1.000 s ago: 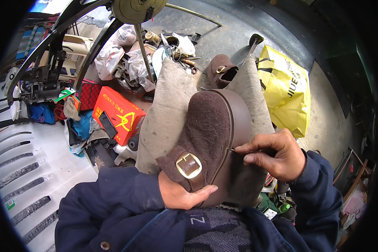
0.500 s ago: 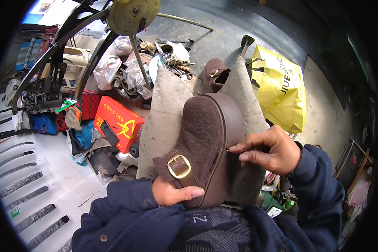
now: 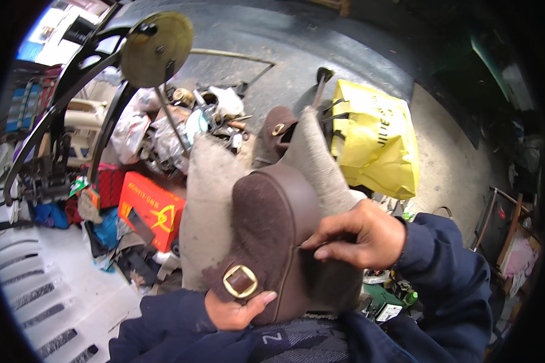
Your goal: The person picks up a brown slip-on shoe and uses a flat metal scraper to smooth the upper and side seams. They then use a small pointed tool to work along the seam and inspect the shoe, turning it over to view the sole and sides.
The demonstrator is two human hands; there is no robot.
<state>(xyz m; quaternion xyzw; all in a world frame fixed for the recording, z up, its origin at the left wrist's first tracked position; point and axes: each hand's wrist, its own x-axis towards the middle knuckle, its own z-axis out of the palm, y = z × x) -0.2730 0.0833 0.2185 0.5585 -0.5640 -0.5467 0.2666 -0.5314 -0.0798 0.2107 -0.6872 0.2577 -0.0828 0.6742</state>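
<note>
A brown suede boot [image 3: 272,230] with a square brass buckle [image 3: 240,282] is held over the person's lap, on a grey cloth [image 3: 209,206]. The left hand [image 3: 236,310] supports it from below, fingers clasped around the buckled ankle end. The right hand [image 3: 360,233] pinches the boot's edge at the sole seam, fingers clenched on it. Beyond the cloth a 2nd brown boot [image 3: 277,134] stands on the floor, beside a yellow bag [image 3: 375,145]. An orange box [image 3: 148,209] lies to the left.
</note>
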